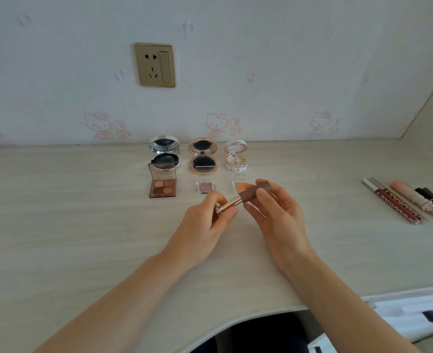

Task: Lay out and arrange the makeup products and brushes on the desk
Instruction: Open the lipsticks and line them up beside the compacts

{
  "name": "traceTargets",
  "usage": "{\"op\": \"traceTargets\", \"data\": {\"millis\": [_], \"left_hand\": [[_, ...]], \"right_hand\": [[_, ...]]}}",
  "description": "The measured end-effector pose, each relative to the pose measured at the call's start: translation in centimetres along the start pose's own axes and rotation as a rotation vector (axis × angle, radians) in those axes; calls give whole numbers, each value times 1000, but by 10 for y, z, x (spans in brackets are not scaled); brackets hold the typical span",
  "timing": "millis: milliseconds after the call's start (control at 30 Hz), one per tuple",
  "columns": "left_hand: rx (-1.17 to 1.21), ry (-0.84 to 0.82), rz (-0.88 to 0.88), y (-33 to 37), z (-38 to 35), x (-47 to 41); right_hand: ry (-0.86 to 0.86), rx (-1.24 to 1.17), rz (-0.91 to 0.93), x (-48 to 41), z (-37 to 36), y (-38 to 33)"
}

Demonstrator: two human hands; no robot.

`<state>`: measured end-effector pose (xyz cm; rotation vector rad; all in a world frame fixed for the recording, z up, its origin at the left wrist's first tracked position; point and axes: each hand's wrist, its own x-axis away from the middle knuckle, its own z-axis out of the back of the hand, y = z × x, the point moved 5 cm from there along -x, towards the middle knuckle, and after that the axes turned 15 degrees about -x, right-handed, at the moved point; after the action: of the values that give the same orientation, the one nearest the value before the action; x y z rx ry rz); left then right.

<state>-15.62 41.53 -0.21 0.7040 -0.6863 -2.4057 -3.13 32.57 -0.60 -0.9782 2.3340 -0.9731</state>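
Both hands hold a lipstick (246, 196) above the middle of the desk (70, 225). My left hand (207, 228) grips its rose-gold base, and my right hand (276, 215) pinches its brown cap. Behind them stand three open compacts in a row: a silver one (165, 152), a rose-gold one (203, 155) and a white-and-pink one (235, 155). In front of those lie an open four-colour eyeshadow palette (162, 184), a small pink eyeshadow pan (205, 187) and a small orange pan (240, 186), partly hidden by the lipstick.
At the right edge of the desk lies a group of lip glosses and tubes (398, 200), slanted. A wall socket (155, 64) sits on the wallpapered wall behind. The desk's front edge curves in near my body.
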Motion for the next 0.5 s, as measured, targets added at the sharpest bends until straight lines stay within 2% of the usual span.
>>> {"op": "traceTargets", "data": {"millis": [100, 167, 500], "left_hand": [[2, 16, 7, -1, 2, 0], [14, 27, 20, -2, 3, -1], [86, 65, 51, -5, 5, 0]], "right_hand": [[80, -126, -33, -1, 7, -1], [102, -126, -39, -1, 8, -1], [-4, 231, 8, 6, -7, 2]]}}
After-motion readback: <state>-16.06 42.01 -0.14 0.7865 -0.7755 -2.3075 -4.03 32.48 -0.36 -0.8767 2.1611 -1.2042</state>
